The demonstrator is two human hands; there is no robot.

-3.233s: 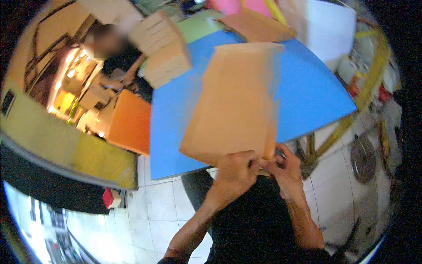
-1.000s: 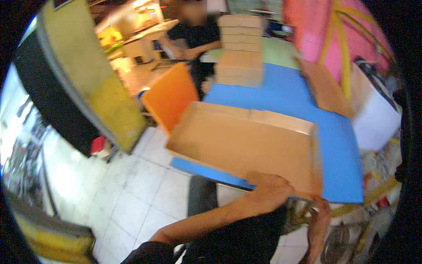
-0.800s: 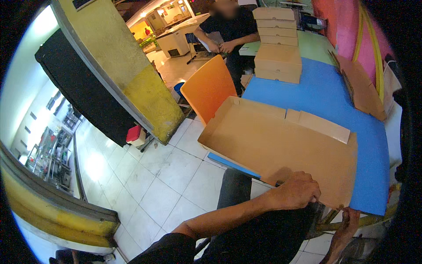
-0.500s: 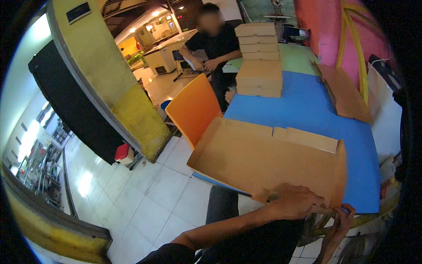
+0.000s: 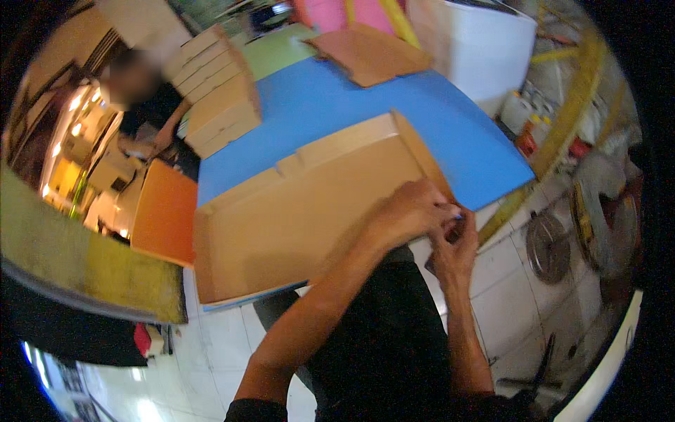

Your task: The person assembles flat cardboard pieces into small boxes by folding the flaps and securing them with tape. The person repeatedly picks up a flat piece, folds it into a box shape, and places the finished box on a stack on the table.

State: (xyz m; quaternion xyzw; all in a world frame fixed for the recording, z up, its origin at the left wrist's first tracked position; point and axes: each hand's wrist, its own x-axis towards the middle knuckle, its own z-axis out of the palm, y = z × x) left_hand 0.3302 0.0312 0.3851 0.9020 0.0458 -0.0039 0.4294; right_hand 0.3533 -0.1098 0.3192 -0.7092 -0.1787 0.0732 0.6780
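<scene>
A large shallow brown cardboard box [image 5: 316, 190], open on top, lies on the blue table [image 5: 337, 112] near its front edge. Its far and right walls stand up. At the near right corner, my left hand [image 5: 413, 212] has its fingers bent over the box wall. My right hand [image 5: 457, 246] grips the same corner from outside, its fingertips meeting those of the left. The cardboard between the fingers is mostly hidden, and motion blurs it a little.
Stacked brown boxes [image 5: 218, 91] stand at the far left of the table, beside a seated person [image 5: 151, 105]. A flat cardboard piece [image 5: 369, 53] lies at the far edge. An orange chair [image 5: 165, 211] is at the left; a yellow metal frame [image 5: 562, 119] rises at the right.
My view has swung right and tilted, so the table and boxes appear farther left. Both hands remain at the box's near right corner, and more of my right forearm shows.
</scene>
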